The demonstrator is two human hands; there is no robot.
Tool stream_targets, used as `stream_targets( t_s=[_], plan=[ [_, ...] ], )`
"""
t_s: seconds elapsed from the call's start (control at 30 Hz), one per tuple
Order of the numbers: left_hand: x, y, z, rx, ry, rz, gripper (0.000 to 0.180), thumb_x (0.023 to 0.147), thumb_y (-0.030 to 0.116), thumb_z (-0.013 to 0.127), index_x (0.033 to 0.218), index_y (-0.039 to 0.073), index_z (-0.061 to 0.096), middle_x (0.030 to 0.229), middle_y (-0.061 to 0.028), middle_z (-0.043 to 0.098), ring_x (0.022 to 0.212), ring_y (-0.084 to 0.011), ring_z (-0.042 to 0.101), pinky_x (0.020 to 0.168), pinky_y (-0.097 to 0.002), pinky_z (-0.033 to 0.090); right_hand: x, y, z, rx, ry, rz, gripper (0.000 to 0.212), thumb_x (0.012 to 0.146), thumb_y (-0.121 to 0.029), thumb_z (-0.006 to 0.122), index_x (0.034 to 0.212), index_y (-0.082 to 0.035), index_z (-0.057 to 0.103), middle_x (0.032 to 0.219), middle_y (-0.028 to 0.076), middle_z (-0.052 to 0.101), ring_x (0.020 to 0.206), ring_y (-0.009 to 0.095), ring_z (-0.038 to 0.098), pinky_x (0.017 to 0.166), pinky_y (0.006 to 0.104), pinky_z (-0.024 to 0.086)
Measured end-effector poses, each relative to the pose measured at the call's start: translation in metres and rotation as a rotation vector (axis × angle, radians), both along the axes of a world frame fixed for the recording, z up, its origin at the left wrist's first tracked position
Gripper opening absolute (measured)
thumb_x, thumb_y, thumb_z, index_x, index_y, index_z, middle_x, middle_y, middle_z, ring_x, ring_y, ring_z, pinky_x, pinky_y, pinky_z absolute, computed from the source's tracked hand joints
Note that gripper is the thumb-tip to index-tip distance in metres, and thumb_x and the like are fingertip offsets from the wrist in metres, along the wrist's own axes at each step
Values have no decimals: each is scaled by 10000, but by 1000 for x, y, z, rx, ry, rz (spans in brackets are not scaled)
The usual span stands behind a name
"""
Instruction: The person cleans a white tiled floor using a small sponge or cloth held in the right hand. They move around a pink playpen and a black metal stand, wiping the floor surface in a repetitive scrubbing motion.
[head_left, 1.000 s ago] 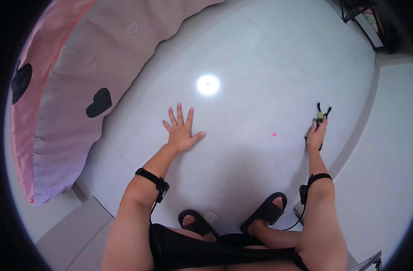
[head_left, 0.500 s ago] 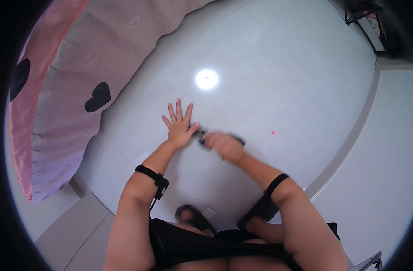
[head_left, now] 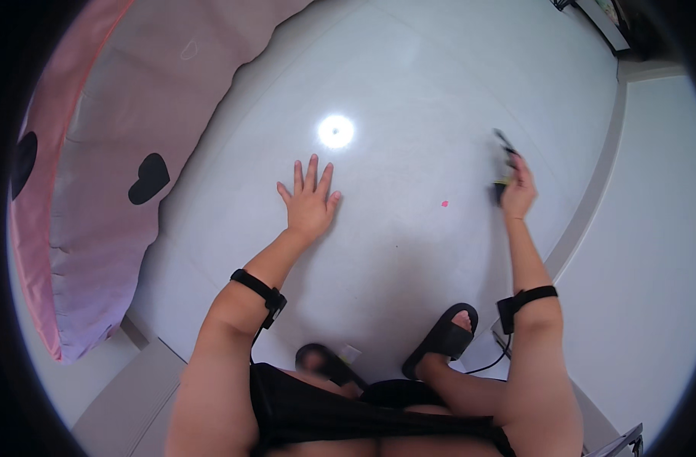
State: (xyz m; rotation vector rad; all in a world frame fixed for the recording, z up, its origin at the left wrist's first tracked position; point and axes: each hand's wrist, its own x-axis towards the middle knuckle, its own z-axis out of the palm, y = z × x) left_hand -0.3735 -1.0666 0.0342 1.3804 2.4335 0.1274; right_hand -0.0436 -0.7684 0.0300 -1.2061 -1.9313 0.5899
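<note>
Right of the pink speck [head_left: 444, 204], the right hand [head_left: 520, 192] curls around a blurred black-and-yellow object [head_left: 501, 183], probably light and stiff, best held mid-body; the left hand [head_left: 310, 209] spreads wide, empty.

Glossy pale-grey floor [head_left: 409, 91]: bright, round white glare [head_left: 336, 132], soft shadow [head_left: 393, 282] before me.
Black-and-yellow object [head_left: 499, 192] in my right hand [head_left: 519, 192]: motion-blurred.
Outer rim: dark, straight edges bent.

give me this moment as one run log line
left hand: spread open, palm down | right hand: gripping black-and-green object, blurred | pink speck: on floor, between hands
</note>
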Motion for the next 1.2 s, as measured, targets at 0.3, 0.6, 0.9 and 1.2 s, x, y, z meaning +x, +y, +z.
stream_targets(
  t_s=[0.3,0.6,0.9,1.2],
  plan=[
    [0,-1,15,-39,-18,-46,491,949,299,449,1436,275,389,1566,-8,221,1437,-305,180,1013,-734,139,46,-27,-37,22,-359,-45,373,948,-95,465,1313,-45,522,1356,126,524,1253,259,485,1046,336,375],
    [-6,3,12,243,-99,59,438,924,249,511,1357,202,465,1503,-106,281,1389,-386,198,1023,-710,158,-100,-259,4,-11,-238,1074,272,862,-74,513,1121,-45,590,1184,106,609,1115,284,565,944,399,458],
    [-2,-1,4,70,-53,-37,544,894,178,548,1415,186,391,1540,-102,197,1405,-398,162,1039,-681,187,-98,-201,23,5,-108,731,283,880,-9,503,1125,-35,641,1177,129,635,1103,292,596,941,365,474],
    [-5,4,2,24,-48,43,743,843,275,635,1466,111,266,1559,-144,103,1430,-398,85,1049,-681,178,159,-24,-42,-47,-207,-619,355,919,-62,511,1271,-53,556,1151,142,656,1035,288,625,896,353,466]
  ],
)
